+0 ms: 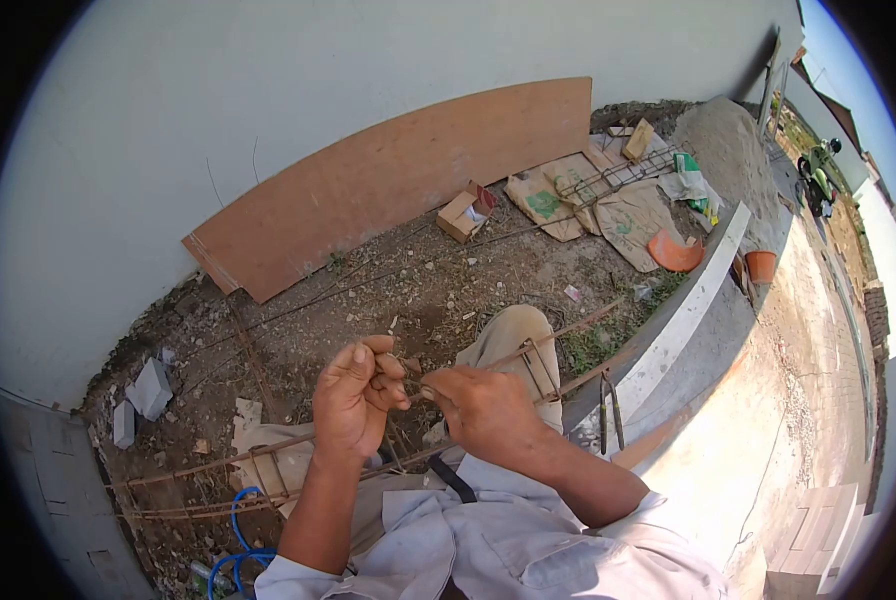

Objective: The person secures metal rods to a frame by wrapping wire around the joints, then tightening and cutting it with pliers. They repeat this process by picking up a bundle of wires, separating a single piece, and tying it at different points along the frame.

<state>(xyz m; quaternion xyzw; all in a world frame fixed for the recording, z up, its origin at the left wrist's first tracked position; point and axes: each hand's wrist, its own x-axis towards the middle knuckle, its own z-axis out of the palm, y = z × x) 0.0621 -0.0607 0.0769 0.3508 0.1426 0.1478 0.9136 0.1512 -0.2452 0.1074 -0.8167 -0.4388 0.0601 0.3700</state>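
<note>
My left hand (pixel 358 395) is raised in front of my lap, its fingers curled in towards the palm. Close beside it is my right hand (pixel 493 408), back turned up, with thumb and fingertips pinched together. Whatever lies between the fingertips is too small to make out. Under both hands a frame of rusty reinforcing bars (pixel 283 447) runs across my legs. A square steel stirrup (pixel 540 370) on the bars stands by my knee, to the right of my right hand. A pair of pincers (pixel 615 418) rests handles down near the concrete edge.
A plywood sheet (pixel 398 180) leans on the white wall. Beyond my knee are a cardboard box (pixel 458 217), paper sacks (pixel 633 220), an orange bucket (pixel 761 266) and a sand heap (pixel 723 140). A pale concrete edge (pixel 683 310) curves along the right. Blue hose (pixel 238 560) and grey blocks (pixel 150 388) lie left.
</note>
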